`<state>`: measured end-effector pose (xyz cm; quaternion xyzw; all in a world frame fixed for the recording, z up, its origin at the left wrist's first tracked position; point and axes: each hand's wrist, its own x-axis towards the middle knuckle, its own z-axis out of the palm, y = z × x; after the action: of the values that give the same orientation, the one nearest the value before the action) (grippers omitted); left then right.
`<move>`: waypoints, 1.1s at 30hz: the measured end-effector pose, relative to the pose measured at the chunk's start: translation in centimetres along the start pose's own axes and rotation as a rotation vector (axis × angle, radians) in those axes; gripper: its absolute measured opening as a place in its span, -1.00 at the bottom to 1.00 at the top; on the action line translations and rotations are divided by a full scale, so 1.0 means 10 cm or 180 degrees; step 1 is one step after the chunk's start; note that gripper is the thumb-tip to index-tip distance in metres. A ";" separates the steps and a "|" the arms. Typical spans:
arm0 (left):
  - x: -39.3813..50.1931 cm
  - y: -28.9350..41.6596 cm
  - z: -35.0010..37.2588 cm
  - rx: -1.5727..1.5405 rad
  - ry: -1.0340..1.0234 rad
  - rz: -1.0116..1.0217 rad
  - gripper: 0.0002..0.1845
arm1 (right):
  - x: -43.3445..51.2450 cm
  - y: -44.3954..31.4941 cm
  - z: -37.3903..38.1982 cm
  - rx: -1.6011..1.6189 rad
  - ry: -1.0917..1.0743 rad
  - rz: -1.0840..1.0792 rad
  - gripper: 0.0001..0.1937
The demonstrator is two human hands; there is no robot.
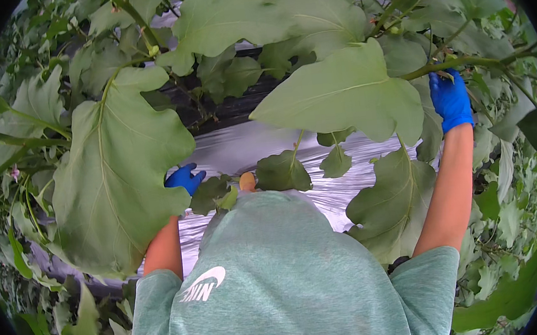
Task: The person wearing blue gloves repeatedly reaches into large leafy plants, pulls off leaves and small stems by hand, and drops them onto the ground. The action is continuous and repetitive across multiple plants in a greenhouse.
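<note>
My right hand [451,99], in a blue glove, is raised at the right among eggplant foliage. Its fingers close around a green eggplant stem [467,60], with the fingertips partly hidden behind it. A small brownish-green scrap shows at the fingers. Lower on the left, my left hand [184,178], also blue-gloved, has its thumb and fingers apart and nothing visible in it. A big lobed eggplant leaf [120,171] covers part of that hand and wrist. Another broad leaf [338,94] spreads between the hands, its tip pointing left.
Silvery plastic mulch film [228,147] covers the ground before me, with a dark strip [238,100] beyond. Small leafy shoots [283,172] stand near a rounded tan object [247,182], perhaps a shoe tip. Thick branches [22,141] reach in from the left, near a pale purple flower [14,173].
</note>
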<state>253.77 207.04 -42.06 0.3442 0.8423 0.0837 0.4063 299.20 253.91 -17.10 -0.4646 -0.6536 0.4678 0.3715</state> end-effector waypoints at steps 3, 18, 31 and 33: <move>-0.20 0.34 -0.13 -0.0826 0.0274 0.0364 -0.41 | 0.01 0.00 0.06 0.1133 0.0492 0.0467 -0.72; -1.52 1.45 -1.82 -0.3543 0.4574 0.2947 -0.34 | -0.27 0.21 0.12 0.2908 0.0048 0.0985 -0.73; -1.21 0.92 -1.53 0.0159 0.4286 0.0644 -0.16 | -0.91 -0.63 1.01 -0.3812 -0.2122 -0.2084 -0.69; -1.27 0.93 -1.55 0.0179 0.4209 0.0700 -0.15 | -1.16 -1.10 1.49 -0.3395 -0.2878 -0.2132 -0.69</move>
<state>252.50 207.96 -19.98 0.3147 0.8758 0.2959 -0.2152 286.07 237.41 -11.43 -0.1221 -0.9842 0.0968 -0.0836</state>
